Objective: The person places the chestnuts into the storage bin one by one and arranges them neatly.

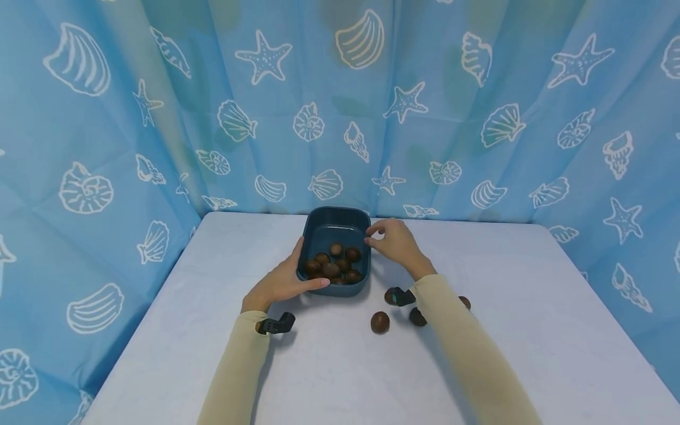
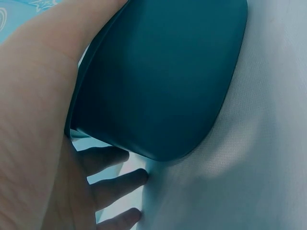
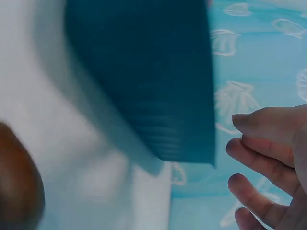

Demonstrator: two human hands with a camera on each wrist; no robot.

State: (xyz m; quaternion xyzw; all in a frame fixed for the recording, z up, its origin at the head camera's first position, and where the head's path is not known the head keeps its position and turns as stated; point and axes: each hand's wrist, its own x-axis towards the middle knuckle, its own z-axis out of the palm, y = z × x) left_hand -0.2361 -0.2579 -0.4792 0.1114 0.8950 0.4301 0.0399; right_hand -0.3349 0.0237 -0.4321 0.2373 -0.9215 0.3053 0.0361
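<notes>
A dark teal container (image 1: 325,233) with rounded corners holds several round, smooth brown objects (image 1: 331,270), whose kind I cannot tell, mostly in its near half. My left hand (image 1: 281,282) rests around the near left corner, its thumb along the front rim and its fingers along the left side. In the left wrist view those fingers (image 2: 120,187) are spread and nearly straight beside the container wall (image 2: 163,86). By the right rim is my right hand (image 1: 395,241), holding nothing. Its loosely bent fingers (image 3: 261,155) are apart in the right wrist view.
On the white table (image 1: 319,366) near the right forearm lie several more brown objects, one (image 1: 379,322) in front of the container. The forearm partly covers others. A blue curtain (image 1: 297,165) with white shells hangs behind the table.
</notes>
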